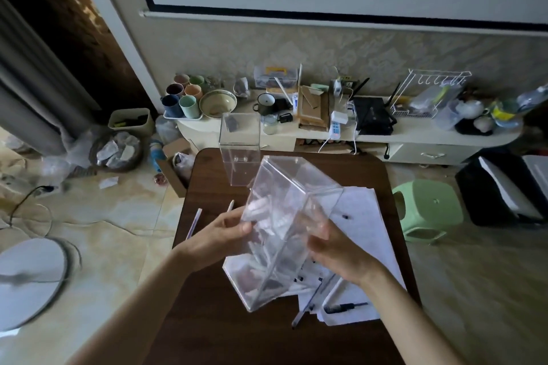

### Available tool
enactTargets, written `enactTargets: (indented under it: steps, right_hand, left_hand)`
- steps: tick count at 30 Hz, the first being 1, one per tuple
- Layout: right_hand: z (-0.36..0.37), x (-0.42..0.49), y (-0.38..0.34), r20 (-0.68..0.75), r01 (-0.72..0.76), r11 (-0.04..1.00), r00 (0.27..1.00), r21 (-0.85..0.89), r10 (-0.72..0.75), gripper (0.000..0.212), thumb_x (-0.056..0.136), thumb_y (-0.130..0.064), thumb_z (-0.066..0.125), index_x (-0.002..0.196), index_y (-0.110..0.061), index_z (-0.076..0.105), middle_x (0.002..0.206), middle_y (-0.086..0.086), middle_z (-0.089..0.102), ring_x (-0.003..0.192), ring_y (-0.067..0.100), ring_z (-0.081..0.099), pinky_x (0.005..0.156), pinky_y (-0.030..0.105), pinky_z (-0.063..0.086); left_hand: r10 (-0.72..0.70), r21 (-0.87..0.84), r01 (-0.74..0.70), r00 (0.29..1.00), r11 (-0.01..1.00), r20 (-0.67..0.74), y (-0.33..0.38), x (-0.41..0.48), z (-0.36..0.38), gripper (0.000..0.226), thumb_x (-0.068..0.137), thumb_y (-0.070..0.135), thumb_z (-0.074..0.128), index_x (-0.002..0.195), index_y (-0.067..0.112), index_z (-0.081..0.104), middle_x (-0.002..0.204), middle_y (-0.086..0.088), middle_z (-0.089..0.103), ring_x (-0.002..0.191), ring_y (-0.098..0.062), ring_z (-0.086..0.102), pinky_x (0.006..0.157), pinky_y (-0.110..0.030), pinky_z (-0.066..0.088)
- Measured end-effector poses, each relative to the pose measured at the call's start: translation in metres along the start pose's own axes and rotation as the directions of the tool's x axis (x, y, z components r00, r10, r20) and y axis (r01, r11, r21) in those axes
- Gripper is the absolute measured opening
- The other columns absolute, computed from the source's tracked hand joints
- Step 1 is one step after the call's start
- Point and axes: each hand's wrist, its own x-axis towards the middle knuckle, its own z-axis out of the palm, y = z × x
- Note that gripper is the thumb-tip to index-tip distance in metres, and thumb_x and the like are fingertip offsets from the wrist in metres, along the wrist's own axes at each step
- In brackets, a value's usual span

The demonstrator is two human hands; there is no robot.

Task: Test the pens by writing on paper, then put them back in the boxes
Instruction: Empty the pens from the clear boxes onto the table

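Above the dark counter (pixel 213 332), the left grip (pixel 219 235) and right grip (pixel 338 255) are clamped on a tilted clear box (pixel 287 204) over paper (pixel 366 216). A second box (pixel 239 154) stands upright behind it, and a green stool (pixel 430 207) sits on the floor to the right.

Two slim, bare forearms with bare wrists, left grip (pixel 219 235) and right grip (pixel 338 255) likewise bare.

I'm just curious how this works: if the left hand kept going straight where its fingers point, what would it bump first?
The left hand grips the tilted clear box, so it would press straight into that box's wall. Beyond it probably lies the right hand, though depth is unclear.
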Motion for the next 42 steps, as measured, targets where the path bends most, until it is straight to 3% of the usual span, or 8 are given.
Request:
enactTargets:
  steps: [7, 9, 12, 20, 25, 30, 38, 42]
  right_hand:
    - [-0.005, 0.027, 0.022, -0.266, 0.116, 0.982, 0.952, -0.146, -0.152, 0.112, 0.05, -0.058, 0.083, 0.14, -0.058, 0.016, 0.148, -0.028, 0.027, 0.134, 0.001, 0.036, 0.112, 0.046, 0.033]
    - [-0.007, 0.035, 0.029, -0.34, 0.115, 0.981, 0.926, -0.157, -0.163, 0.114, 0.051, -0.063, 0.08, 0.14, -0.059, 0.01, 0.153, -0.022, 0.022, 0.139, 0.008, 0.03, 0.114, 0.052, 0.026]
    - [-0.011, 0.049, 0.036, -0.435, 0.132, 0.982, 0.882, -0.138, -0.18, 0.112, 0.05, -0.068, 0.078, 0.137, -0.065, 0.008, 0.15, -0.027, 0.018, 0.14, 0.013, 0.029, 0.113, 0.054, 0.028]
    - [-0.033, 0.104, 0.029, -0.531, 0.193, 0.955, 0.797, -0.226, -0.286, 0.098, 0.064, -0.045, 0.079, 0.131, -0.071, 0.013, 0.156, -0.014, 0.015, 0.143, 0.013, 0.023, 0.114, 0.052, 0.026]
    - [-0.056, 0.149, 0.018, -0.513, 0.187, 0.95, 0.806, -0.251, -0.294, 0.082, 0.073, -0.02, 0.075, 0.125, -0.06, 0.025, 0.113, -0.061, 0.032, 0.113, -0.027, 0.036, 0.111, 0.049, 0.033]
    - [-0.077, 0.186, 0.01, -0.49, 0.194, 0.942, 0.815, -0.273, -0.31, 0.089, 0.071, -0.035, 0.077, 0.127, -0.068, 0.017, 0.115, -0.062, 0.027, 0.134, 0.003, 0.031, 0.111, 0.049, 0.033]
    - [-0.099, 0.224, 0.006, -0.448, 0.249, 0.908, 0.806, -0.336, -0.387, 0.092, 0.076, -0.024, 0.069, 0.144, -0.032, 0.008, 0.124, -0.057, 0.021, 0.124, -0.027, 0.023, 0.106, 0.008, 0.022]
    - [-0.107, 0.231, 0.019, -0.407, 0.203, 0.911, 0.844, -0.36, -0.349, 0.096, 0.075, -0.029, 0.072, 0.142, -0.044, 0.004, 0.129, -0.056, 0.022, 0.13, -0.02, 0.023, 0.116, 0.041, 0.026]
  left_hand:
    - [0.235, 0.651, 0.103, 0.881, 0.752, -0.411, -0.025, 0.03, -0.029, 0.063, 0.079, 0.046, 0.069, 0.135, 0.039, 0.044, 0.142, 0.0, 0.04, 0.133, -0.015, 0.034, 0.111, -0.043, 0.029]
    - [0.408, 0.708, 0.342, 0.631, 0.618, -0.66, -0.04, 0.03, -0.051, 0.069, 0.078, 0.037, 0.074, 0.139, 0.031, 0.041, 0.145, -0.009, 0.033, 0.135, -0.024, 0.03, 0.108, -0.045, 0.029]
    - [0.138, 0.314, 0.63, 0.313, 0.71, -0.94, -0.067, 0.011, -0.082, 0.067, 0.087, 0.029, 0.064, 0.144, 0.012, 0.032, 0.147, -0.017, 0.028, 0.134, -0.032, 0.031, 0.106, -0.041, 0.029]
    - [-0.078, 0.252, 0.728, 0.386, 0.637, -0.919, -0.113, 0.028, -0.098, 0.073, 0.09, 0.035, 0.058, 0.147, 0.008, 0.021, 0.149, -0.017, 0.024, 0.134, -0.034, 0.026, 0.106, -0.043, 0.028]
    - [-0.063, 0.305, 0.65, 0.479, 0.696, -0.876, -0.111, 0.049, -0.095, 0.07, 0.089, 0.031, 0.062, 0.144, 0.005, 0.027, 0.148, -0.017, 0.026, 0.134, -0.032, 0.028, 0.109, -0.038, 0.026]
    - [0.126, 0.412, 0.505, 0.505, 0.758, -0.854, -0.081, 0.064, -0.108, 0.079, 0.083, 0.036, 0.068, 0.146, 0.013, 0.027, 0.146, -0.01, 0.03, 0.132, -0.023, 0.033, 0.109, -0.038, 0.031]
    - [0.275, 0.509, 0.295, 0.575, 0.809, -0.77, -0.027, 0.111, -0.135, 0.102, 0.072, 0.036, 0.076, 0.149, 0.018, 0.012, 0.152, -0.011, 0.023, 0.138, -0.027, 0.028, 0.111, -0.047, 0.029]
    - [0.3, 0.455, 0.147, 0.57, 0.878, -0.765, -0.028, 0.121, -0.132, 0.093, 0.067, 0.033, 0.083, 0.139, 0.045, 0.024, 0.13, -0.002, 0.054, 0.112, -0.018, 0.058, 0.095, -0.048, 0.047]
